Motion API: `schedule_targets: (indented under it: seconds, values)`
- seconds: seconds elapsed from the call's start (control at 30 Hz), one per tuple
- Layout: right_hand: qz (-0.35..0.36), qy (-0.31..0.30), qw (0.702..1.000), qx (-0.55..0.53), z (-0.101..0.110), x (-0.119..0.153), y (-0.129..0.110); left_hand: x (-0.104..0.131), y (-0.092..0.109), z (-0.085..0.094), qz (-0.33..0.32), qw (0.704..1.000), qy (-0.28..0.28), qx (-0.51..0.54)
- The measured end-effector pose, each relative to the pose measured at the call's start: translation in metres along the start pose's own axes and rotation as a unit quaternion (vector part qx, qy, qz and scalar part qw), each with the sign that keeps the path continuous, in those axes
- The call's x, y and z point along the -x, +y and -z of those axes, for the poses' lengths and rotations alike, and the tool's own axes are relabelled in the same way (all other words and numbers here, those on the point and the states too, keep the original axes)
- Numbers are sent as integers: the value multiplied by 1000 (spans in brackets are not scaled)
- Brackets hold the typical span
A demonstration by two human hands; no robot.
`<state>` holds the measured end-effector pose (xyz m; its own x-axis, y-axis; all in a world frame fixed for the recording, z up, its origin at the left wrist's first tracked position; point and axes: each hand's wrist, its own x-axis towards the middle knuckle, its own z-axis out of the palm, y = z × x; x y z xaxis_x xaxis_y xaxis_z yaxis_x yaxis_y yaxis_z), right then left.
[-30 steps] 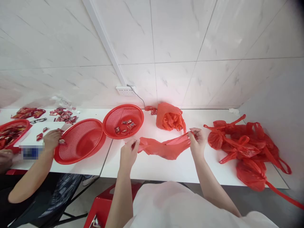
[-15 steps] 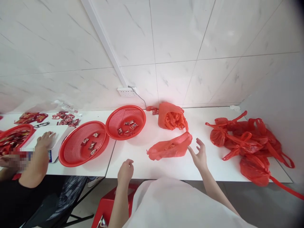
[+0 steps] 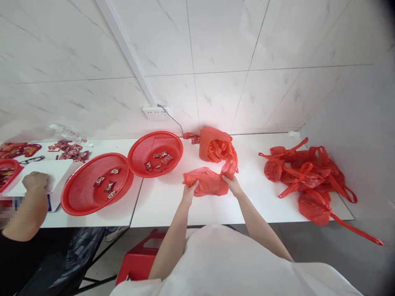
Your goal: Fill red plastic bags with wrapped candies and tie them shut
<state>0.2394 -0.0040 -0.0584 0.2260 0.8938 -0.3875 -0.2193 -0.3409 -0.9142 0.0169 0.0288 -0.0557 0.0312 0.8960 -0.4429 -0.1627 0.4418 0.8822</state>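
Observation:
A red plastic bag (image 3: 210,183) lies crumpled and flattened at the middle of the white table. At its left end, my left hand (image 3: 190,191) is closed with the thumb on top of the plastic. My right hand (image 3: 231,184) pinches the right end. Just behind it stands a bundle of red plastic bags (image 3: 212,144), its loose ends trailing down to meet the bag in my hands. Whether the two are still joined I cannot tell. Several small wrapped candies sit in a red mesh basket (image 3: 134,164) to the left.
A second red basket (image 3: 66,197) with several candies stands further left. A co-worker's hand (image 3: 35,181) rests on a white scale (image 3: 58,168). Filled, tied red bags (image 3: 314,205) are heaped at the right. A power strip (image 3: 156,113) is on the wall.
Both hands, which were apart from the flat bag or only at its edge, have closed on its two ends. The bag is now more bunched. The view has shifted slightly right.

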Motion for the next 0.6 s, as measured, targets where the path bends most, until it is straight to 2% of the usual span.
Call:
schedule_targets:
  seconds: [0.1, 0.2, 0.27, 0.37, 0.4, 0.47, 0.53, 0.6]
  values:
    - [41, -30, 997, -60, -2, 15, -9, 7, 16, -4, -48, 998, -3, 31]
    - [50, -39, 996, -68, -9, 25, -15, 17, 32, -17, -56, 998, -21, -14]
    - [69, -78, 994, -44, -16, 28, -18, 23, 41, -29, -47, 996, -65, -38]
    - [92, -175, 978, 69, -27, 30, -20, 30, 50, -39, -72, 988, -126, -50]
    - [84, -186, 972, 113, -29, 30, -21, 31, 52, -38, -97, 985, -135, -47]
    - [59, -160, 973, 154, -32, 31, -24, 31, 55, -27, -154, 979, -129, -21]
    - [50, -116, 985, 116, -33, 32, -28, 29, 56, -9, -177, 979, -98, 0]
    - [43, -114, 991, 51, -34, 34, -33, 28, 53, 8, -149, 984, -93, -29]
